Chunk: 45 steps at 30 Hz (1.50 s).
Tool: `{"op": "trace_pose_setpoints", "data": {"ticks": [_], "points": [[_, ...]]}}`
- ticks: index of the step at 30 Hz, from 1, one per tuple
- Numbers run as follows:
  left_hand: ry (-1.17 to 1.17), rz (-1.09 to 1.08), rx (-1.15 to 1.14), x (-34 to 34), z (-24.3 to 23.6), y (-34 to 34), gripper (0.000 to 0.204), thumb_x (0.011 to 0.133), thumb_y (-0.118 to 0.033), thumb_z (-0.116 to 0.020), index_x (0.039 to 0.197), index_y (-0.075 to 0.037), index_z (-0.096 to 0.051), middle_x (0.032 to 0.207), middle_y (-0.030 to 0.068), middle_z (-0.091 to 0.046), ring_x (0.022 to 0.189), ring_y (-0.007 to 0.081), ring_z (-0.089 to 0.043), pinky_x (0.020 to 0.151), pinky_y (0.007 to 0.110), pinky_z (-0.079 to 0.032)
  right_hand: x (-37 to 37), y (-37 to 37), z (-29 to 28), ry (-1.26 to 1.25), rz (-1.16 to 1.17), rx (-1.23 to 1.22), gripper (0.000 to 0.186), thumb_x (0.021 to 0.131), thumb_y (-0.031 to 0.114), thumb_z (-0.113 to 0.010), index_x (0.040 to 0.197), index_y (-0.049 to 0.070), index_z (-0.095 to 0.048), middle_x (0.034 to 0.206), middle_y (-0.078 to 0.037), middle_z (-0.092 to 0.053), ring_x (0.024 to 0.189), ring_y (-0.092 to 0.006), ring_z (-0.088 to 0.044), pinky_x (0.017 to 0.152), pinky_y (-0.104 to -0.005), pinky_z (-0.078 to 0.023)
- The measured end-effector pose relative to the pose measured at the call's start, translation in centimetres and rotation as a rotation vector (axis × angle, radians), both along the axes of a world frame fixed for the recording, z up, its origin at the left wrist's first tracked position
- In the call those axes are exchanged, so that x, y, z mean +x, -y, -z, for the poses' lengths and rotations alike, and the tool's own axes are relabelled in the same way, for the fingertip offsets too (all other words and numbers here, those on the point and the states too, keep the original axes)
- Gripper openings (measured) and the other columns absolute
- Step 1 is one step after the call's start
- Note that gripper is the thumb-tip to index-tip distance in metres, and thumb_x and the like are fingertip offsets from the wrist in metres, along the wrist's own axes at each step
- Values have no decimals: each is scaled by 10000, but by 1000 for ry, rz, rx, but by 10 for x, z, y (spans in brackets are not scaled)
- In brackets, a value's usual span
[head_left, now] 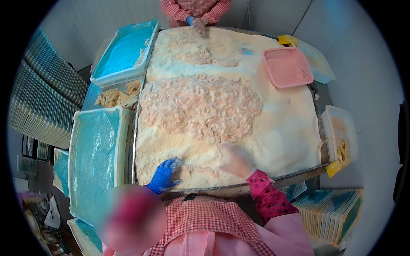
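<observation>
Left hand (pixel 163 176), blue glove: at near left of pale powder (pixel 290 141), fingers moderately parted, well away from thumb, pointing right. Low at the powder; pressing or just skimming, cannot tell. Right hand (pixel 238 160), whitish glove: near middle, fingers spread wide, angled far and left, slightly blurred. Just short of near edge of lumpy pinkish mass (pixel 200 104); contact with powder or mass, cannot tell. Mass: wet-looking, heaped left of middle on powder, beyond both hands. Powder: spread across metal-rimmed table (pixel 213 190). At far right on powder: pink basket (pixel 287 68), tilted or flat, cannot tell. At left beside table: teal-lined tray (pixel 95 158) near, blue-lined tray (pixel 126 47) far, crumpled tan cloth (pixel 117 99) between. At far edge: co-worker's hands (pixel 198 24), close together, finger detail too small to tell.
</observation>
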<state>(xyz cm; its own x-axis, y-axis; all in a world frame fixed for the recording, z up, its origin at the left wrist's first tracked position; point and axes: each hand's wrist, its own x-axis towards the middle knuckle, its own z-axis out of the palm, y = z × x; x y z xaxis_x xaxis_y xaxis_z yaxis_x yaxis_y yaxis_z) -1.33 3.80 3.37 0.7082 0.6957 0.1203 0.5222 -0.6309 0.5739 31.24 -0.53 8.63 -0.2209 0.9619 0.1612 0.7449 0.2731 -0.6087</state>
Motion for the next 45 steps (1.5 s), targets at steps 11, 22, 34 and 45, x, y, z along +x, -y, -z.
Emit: {"op": "trace_pose_setpoints", "data": {"ticks": [11, 22, 34, 45], "points": [[-99, -22, -31, 7, 4, -14, 518, 759, -291, -645, 1223, -113, -498, 1164, 134, -542, 1038, 314, -517, 880, 384, -425, -24, -9, 27, 151, -70, -157, 418, 725, 273, -638, 1098, 101, -560, 980, -109, -597, 964, -288, -542, 821, -399, -425], [903, -258, -1503, 89, 0, -10, 348, 925, -295, -457, 1176, -59, -508, 1132, 87, -576, 997, 208, -560, 853, 338, -448, -38, -10, 13, -220, 385, 168, 358, 835, 161, -527, 1176, 57, -503, 1187, -153, -523, 1103, -298, -485, 938, -378, -372], [2002, -180, -668, 146, -24, 36, 547, 945, -347, -333, 1405, -80, -206, 1468, 91, -171, 1331, 233, -208, 1082, 358, -182, -141, -2, -14, -170, -155, 290, 413, 918, 323, -347, 1274, 149, -461, 1382, -117, -358, 1301, -320, -276, 1071, -497, -144], [1541, -831, -1236, 30, -57, -13, 624, 908, -506, -338, 1363, -82, -284, 1372, 117, -311, 1279, 219, -264, 1049, 365, -228, -99, -74, 8, -59, 330, 236, 412, 770, 202, -628, 1119, 28, -497, 1055, -167, -539, 980, -334, -495, 841, -440, -383]]}}
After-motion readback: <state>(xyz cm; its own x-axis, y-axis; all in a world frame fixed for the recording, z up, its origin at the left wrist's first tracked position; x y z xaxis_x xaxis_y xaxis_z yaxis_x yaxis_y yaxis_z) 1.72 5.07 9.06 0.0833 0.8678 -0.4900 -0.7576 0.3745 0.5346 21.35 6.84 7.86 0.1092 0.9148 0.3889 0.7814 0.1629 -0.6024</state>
